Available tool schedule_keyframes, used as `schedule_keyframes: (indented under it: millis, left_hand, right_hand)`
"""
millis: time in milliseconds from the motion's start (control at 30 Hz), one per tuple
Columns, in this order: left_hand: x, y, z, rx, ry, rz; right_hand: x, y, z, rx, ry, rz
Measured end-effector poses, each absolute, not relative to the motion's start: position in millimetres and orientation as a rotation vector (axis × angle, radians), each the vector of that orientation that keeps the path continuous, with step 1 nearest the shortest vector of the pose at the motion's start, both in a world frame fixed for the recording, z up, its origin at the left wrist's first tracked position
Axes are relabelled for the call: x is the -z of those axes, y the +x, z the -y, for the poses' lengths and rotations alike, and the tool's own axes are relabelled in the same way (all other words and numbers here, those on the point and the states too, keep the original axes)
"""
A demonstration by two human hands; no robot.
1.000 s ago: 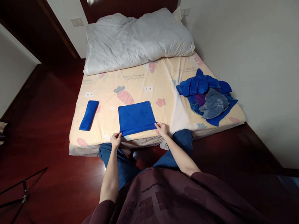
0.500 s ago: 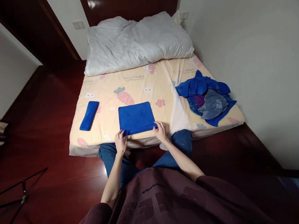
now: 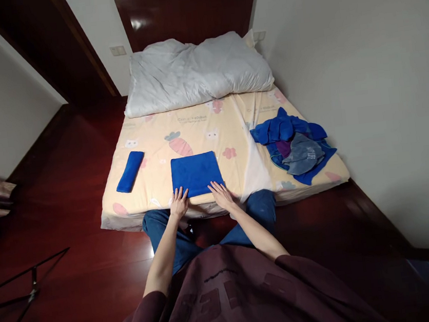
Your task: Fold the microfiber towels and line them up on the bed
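Note:
A blue towel point(image 3: 195, 172), folded into a flat rectangle, lies on the bed near its front edge. My left hand point(image 3: 179, 202) rests on the towel's near left corner, fingers spread. On the near right corner lies my right hand point(image 3: 221, 194), flat with its fingers stretched out. To the left is a narrow blue folded cloth point(image 3: 130, 171), apart from both hands. A crumpled pile of blue cloths point(image 3: 280, 128) sits at the right, with a grey cloth point(image 3: 305, 155) with white lettering and a purple piece point(image 3: 283, 148) among it.
The bed point(image 3: 155, 180) has a yellow sheet with carrot and rabbit prints. A grey-white quilt point(image 3: 197, 75) is bunched against the dark headboard point(image 3: 187, 11). A black stand's legs point(image 3: 32, 294) are on the floor at left; a wall borders the bed's right side.
Both hands had pinched the towel's near corners, with a narrow fold along that edge. Now they lie flat on it, fingers spread. The view has tilted up slightly.

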State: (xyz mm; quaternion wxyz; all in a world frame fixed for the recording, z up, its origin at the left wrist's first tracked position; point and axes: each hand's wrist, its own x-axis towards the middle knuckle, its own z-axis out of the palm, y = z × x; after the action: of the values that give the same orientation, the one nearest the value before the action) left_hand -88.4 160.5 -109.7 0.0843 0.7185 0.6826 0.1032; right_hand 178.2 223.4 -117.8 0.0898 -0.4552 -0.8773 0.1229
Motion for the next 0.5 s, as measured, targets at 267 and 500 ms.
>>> schedule_keyframes:
  millis: [267, 500]
  left_hand:
    - [113.5, -91.8, -170.5, -0.377, 2.077, -2.033]
    - [114.3, -91.3, -176.6, -0.572, 2.028, -1.979]
  right_hand:
    - [120.8, 187.0, -238.3, -0.369, -1.417, 2.475]
    - [108.6, 178.3, -247.7, -0.23, -1.335, 2.441]
